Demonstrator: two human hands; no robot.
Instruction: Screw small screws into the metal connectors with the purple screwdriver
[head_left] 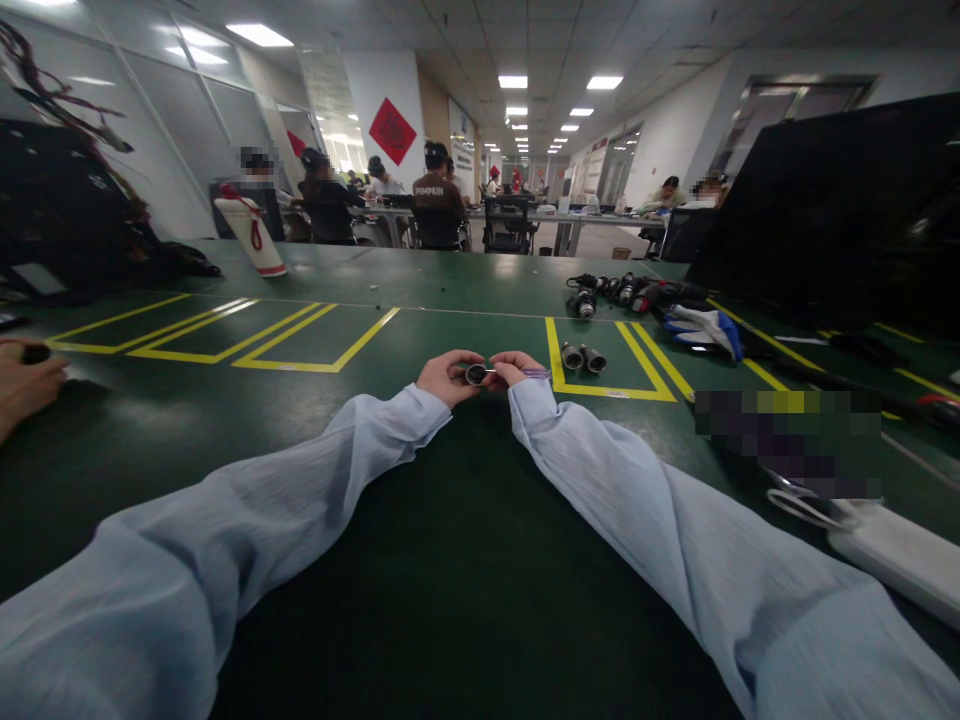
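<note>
Above the green table (pixel 420 480), my left hand (pixel 448 378) is closed around a small round metal connector (pixel 475 375) with a dark face. My right hand (pixel 516 368) pinches a thin screwdriver (pixel 535 374) with a clear purplish handle. Its slim shaft points left and its tip meets the connector's face; whether it sits in a screw is too small to tell. Two similar metal connectors (pixel 583 358) lie side by side to the right, inside a yellow taped box on the table.
Behind those connectors lies a heap of black cables with metal plugs (pixel 615 292), next to a blue and white glove (pixel 703 330). A white power strip (pixel 896 550) is at the right. Another person's hand (pixel 28 385) holds something dark at the left edge. A white cylinder with red cord (pixel 252 235) stands far left.
</note>
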